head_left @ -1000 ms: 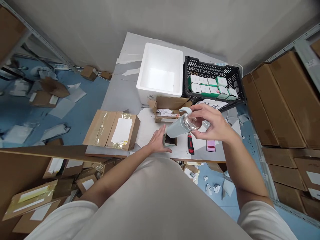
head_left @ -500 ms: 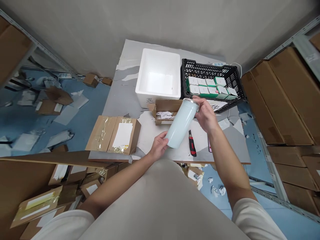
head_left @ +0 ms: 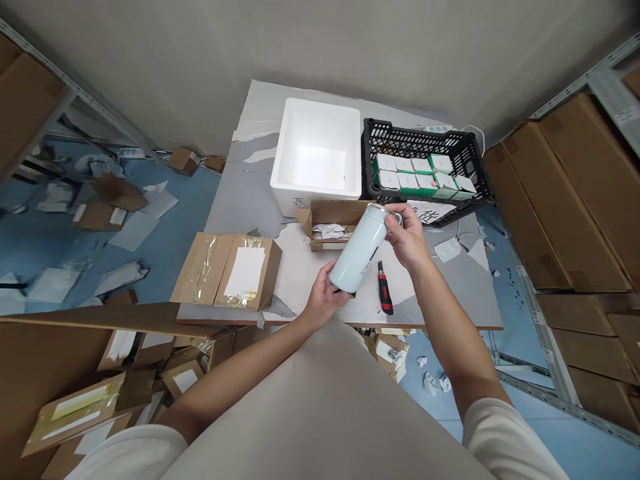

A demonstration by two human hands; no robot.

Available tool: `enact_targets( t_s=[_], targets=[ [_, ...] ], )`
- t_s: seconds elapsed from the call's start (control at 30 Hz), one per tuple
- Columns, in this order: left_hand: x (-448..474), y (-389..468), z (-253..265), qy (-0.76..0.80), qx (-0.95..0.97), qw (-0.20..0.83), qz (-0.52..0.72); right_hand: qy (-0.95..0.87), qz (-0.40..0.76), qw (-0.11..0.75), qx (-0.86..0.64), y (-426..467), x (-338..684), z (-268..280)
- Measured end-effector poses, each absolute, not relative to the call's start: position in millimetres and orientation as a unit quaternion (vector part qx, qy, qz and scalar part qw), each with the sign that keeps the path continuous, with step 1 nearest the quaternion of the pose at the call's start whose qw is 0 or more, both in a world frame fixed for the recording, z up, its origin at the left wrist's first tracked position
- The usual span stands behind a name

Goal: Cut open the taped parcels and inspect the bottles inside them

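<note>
A pale blue insulated bottle [head_left: 361, 248] is held tilted above the table between both hands, its metal-rimmed top pointing up and to the right. My left hand [head_left: 325, 293] is closed round its base. At the upper end, my right hand [head_left: 406, 235] grips the bottle by its lid, where a small ring or loop shows. Dark printing runs along the bottle's side. Just behind it lies an opened small cardboard box [head_left: 320, 215] with crumpled paper [head_left: 329, 231] inside. A red and black utility knife [head_left: 385, 288] rests on the table to the right of the bottle.
A white foam box [head_left: 316, 147] stands at the back, beside a black plastic crate [head_left: 477, 175] holding several white-and-green boxes. On the left of the table [head_left: 227, 193] is a taped carton [head_left: 227, 270]. Stacked cartons line the right; boxes and paper litter the floor.
The bottle has turned about its length, bringing printing and a lid loop into view, and dropped slightly. My right hand has shifted down with it; the left grips further under the base.
</note>
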State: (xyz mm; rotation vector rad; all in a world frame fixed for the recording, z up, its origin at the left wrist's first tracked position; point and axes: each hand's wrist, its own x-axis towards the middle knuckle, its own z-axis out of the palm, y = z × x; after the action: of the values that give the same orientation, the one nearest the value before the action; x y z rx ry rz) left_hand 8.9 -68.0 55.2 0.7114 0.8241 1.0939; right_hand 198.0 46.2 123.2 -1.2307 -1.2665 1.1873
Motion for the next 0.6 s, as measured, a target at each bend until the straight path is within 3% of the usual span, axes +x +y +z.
enact_targets(
  t_s=[0.37, 0.6],
  targets=[
    [10, -73, 44, 0.322, 0.294, 0.772, 0.462, -0.565, 0.541, 0.431, -0.449, 45, 197, 127],
    [11, -71, 48, 0.386, 0.327, 0.708, 0.493, -0.547, 0.483, 0.462, -0.504, 48, 194, 116]
  ],
)
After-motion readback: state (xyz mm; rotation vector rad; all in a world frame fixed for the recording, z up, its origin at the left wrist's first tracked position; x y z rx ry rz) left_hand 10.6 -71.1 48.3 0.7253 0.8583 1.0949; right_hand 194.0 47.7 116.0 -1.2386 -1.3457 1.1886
